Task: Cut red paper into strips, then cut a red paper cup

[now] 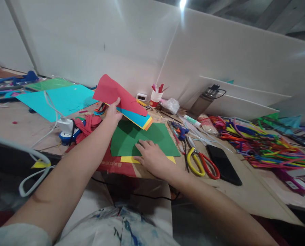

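My left hand is closed on a small stack of coloured paper sheets, lifted above the table. A red sheet lies on top, and edges of blue, yellow and orange paper show beneath it. The fingers under the stack are hidden. A green sheet lies flat on the table, with a yellow sheet showing along its near edge. My right hand rests on the green sheet with its fingers spread.
Right of the green sheet lie red-and-yellow-handled scissors, a blue glue gun and a black phone. Farther right are many pipe cleaners. Behind stand a paper cup and a bottle. A cyan sheet lies left.
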